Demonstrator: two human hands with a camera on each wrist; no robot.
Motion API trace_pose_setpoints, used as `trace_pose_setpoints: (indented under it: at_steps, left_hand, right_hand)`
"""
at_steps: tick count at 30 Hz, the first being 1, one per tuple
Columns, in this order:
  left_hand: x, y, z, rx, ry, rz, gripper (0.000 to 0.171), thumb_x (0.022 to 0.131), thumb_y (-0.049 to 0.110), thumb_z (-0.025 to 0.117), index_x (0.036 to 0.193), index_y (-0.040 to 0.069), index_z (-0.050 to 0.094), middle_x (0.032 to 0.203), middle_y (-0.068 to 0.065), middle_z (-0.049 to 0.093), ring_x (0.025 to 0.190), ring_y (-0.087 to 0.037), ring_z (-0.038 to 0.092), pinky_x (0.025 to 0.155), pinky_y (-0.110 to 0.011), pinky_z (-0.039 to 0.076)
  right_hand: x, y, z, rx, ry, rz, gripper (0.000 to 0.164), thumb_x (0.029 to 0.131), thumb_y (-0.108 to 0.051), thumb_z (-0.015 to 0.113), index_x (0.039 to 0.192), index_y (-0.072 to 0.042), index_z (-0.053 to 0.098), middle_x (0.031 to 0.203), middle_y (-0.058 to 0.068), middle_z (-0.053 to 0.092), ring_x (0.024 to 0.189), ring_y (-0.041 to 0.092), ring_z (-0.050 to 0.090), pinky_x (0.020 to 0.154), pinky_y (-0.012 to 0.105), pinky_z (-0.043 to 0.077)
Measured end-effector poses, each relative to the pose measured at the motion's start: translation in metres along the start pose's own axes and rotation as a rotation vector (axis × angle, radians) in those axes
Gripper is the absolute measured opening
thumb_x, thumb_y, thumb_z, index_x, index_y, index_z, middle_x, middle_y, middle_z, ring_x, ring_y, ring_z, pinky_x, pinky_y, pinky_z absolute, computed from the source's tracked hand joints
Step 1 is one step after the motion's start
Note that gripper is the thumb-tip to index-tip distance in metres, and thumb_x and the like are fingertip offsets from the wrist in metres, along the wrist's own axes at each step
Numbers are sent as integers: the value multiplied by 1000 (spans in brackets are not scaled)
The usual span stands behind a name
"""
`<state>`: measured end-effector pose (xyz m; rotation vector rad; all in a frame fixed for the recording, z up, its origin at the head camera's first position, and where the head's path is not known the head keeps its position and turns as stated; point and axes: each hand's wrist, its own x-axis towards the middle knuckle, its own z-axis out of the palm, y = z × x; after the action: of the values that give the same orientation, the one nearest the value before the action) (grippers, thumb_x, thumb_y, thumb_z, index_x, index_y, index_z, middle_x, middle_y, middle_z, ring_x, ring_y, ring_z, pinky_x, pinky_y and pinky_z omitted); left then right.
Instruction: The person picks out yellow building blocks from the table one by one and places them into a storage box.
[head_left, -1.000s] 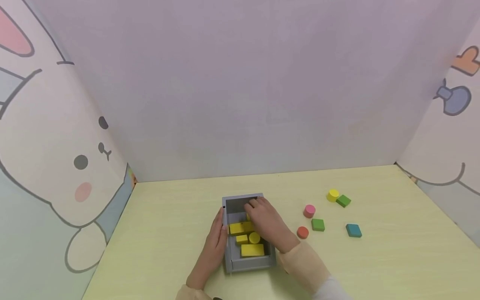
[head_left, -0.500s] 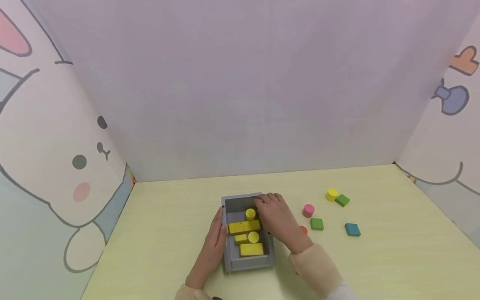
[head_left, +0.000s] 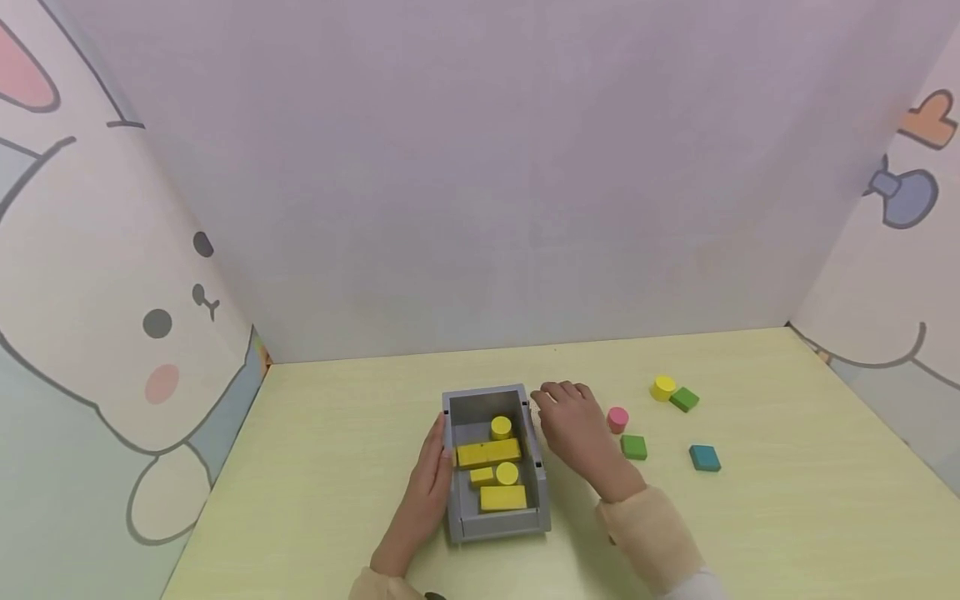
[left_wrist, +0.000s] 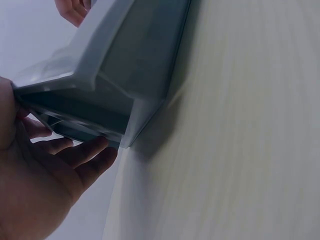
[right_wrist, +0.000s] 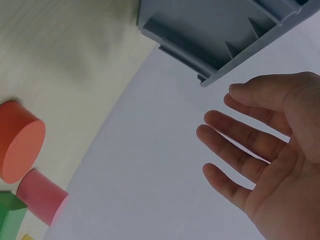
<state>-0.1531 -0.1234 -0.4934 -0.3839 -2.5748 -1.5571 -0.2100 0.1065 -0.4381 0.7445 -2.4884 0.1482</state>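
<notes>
A grey plastic bin (head_left: 504, 525) stands on the table with several yellow wooden blocks inside. A cylinder (head_left: 501, 428) lies farthest back, then a long block (head_left: 489, 453). Nearer are a small block (head_left: 482, 477), a second cylinder (head_left: 507, 473) and a rectangular block (head_left: 503, 498). My left hand (head_left: 429, 487) rests along the bin's left wall; its extended fingers (left_wrist: 90, 157) touch the outer side. Just right of the bin, my right hand (head_left: 579, 429) hovers with nothing in it. Its loosely spread fingers (right_wrist: 235, 155) are apart from the bin wall in the right wrist view.
Loose pieces lie right of the right hand: a pink cylinder (head_left: 617, 419), green blocks (head_left: 633, 447) (head_left: 684, 399), a yellow cylinder (head_left: 663, 388) and a teal block (head_left: 705, 457). An orange-red cylinder (right_wrist: 22, 142) shows only in the right wrist view. A pale wall (head_left: 525, 208) closes the back.
My right hand has come out of the bin and moved right, past its right wall. The far yellow cylinder is now uncovered. The red cylinder has become hidden behind that hand. My left hand stays put.
</notes>
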Motion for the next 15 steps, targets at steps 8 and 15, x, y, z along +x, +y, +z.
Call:
trace_pose_setpoints:
  at_steps: [8, 15]
  left_hand:
    - [1, 0, 0, -8, -1, -6, 51, 102, 29, 25, 147, 13, 10, 153, -15, 14, 137, -30, 11, 110, -57, 18]
    - [0, 1, 0, -7, -4, -16, 51, 101, 27, 27, 147, 13, 10, 153, -14, 14, 137, -28, 12, 111, -56, 18]
  right_hand:
    - [-9, 20, 1, -2, 26, 52, 24, 73, -3, 68, 96, -4, 64, 94, 11, 67, 87, 30, 59, 74, 48, 53]
    - [-16, 35, -1, 2, 47, 88, 24, 73, -1, 67, 96, -2, 65, 95, 14, 67, 87, 31, 58, 73, 48, 52]
